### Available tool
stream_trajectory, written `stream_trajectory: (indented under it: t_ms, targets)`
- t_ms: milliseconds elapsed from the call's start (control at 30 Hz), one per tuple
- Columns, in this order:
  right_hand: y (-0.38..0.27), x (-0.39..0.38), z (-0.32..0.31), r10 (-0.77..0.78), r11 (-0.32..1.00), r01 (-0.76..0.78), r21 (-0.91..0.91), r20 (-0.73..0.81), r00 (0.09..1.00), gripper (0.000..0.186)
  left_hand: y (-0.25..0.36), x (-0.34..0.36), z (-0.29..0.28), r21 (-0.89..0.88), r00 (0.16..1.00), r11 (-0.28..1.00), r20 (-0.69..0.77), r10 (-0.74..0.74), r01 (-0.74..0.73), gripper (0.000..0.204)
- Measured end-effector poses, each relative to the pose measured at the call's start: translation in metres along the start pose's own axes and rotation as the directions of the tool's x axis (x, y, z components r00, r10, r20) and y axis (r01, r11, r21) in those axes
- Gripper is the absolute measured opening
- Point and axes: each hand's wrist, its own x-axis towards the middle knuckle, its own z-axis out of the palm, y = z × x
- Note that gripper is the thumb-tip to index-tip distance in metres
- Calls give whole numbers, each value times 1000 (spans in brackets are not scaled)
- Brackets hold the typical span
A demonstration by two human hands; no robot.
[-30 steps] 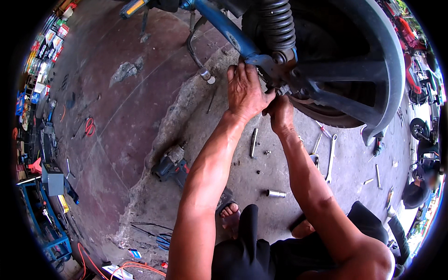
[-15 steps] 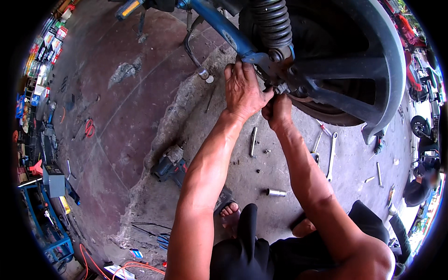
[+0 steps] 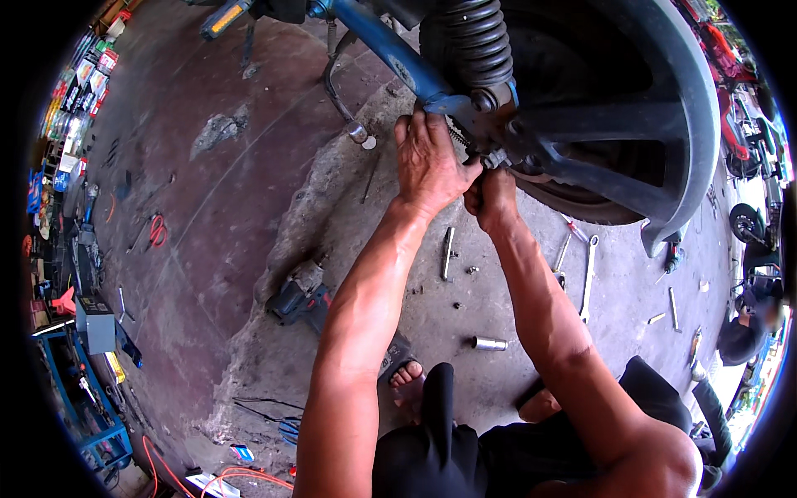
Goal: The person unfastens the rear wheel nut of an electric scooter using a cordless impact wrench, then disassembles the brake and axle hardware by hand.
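Note:
Both arms reach up to the rear wheel (image 3: 581,108) of a motorbike. My left hand (image 3: 430,166) is closed by the end of the blue swingarm (image 3: 407,62), its fingertips hidden behind the metal and its thumb pointing toward a bolt and nut (image 3: 495,158) near the hub. Just below that nut, my right hand (image 3: 496,197) is closed, its fingers curled close to my left thumb. What either hand holds is hidden. A short stretch of toothed or threaded metal (image 3: 456,133) shows beside my left fingers. Above sits a black coil-spring shock absorber (image 3: 477,41).
On the concrete lie a cordless impact wrench (image 3: 303,295), a socket (image 3: 490,343), a metal rod (image 3: 448,253), a combination wrench (image 3: 589,278) and several small nuts. Red-handled scissors (image 3: 158,231) and a blue tool rack (image 3: 83,398) are at left. A person (image 3: 743,332) is at far right.
The view has shifted slightly, so the bike and floor tools appear a little further left. Both hands keep their places at the hub.

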Motion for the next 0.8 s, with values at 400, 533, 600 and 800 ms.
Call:
stream_trajectory:
  t_ms: [400, 533, 600, 800]
  targets:
    - [-10, 2, -14, 195, 926, -291, 241, 354, 915, 29, 1, 1, -2, 6, 1000, 1000, 6, -25, 25, 81]
    - [9, -7, 0, -364, 800, 374, -470, 115, 924, 40, -1, -1, -1, 13, 998, 999, 53, -39, 39, 81]
    - [6, -6, 6, -377, 823, 358, -440, 47, 925, 40, 0, -1, 0, 15, 997, 999, 69, -37, 36, 82]
    - [-7, -4, 3, 143, 988, -147, 55, 67, 987, 31, -3, -1, 1, 7, 999, 1000, 42, -29, 28, 81]
